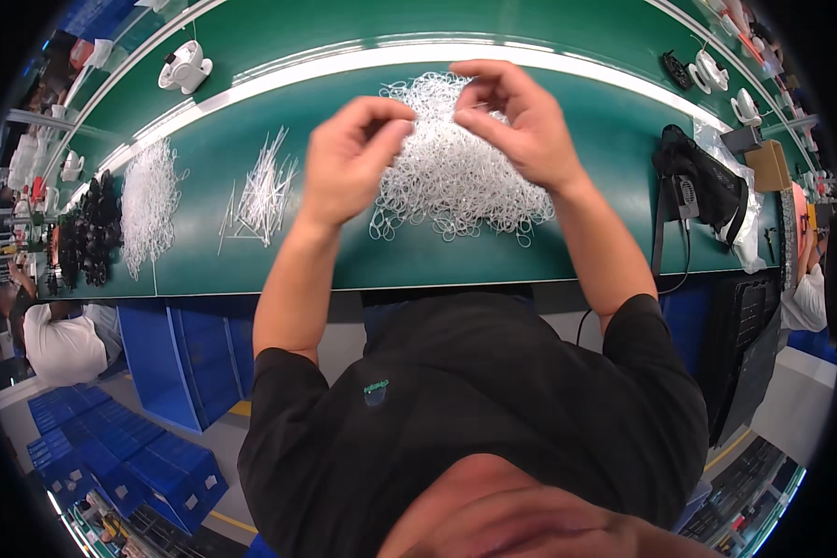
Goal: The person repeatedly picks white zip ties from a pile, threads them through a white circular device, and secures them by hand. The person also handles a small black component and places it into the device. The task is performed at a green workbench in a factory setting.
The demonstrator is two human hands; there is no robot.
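Both sets of fingertips pinch narrowly together over the heap of white plastic loops; what they hold is too fine to tell, perhaps one loop. The left hand sits at nine o'clock of the right hand. The loops look light, springy and tangle-prone, best pinched singly at the rim. The heap lies mid green bench.

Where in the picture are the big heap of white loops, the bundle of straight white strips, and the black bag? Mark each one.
Heap of white loops [456, 181], head view, on its middle below the hands.
Bundle of straight white strips [265, 191], head view, on its middle.
Black bag [702, 181], head view, on its body.
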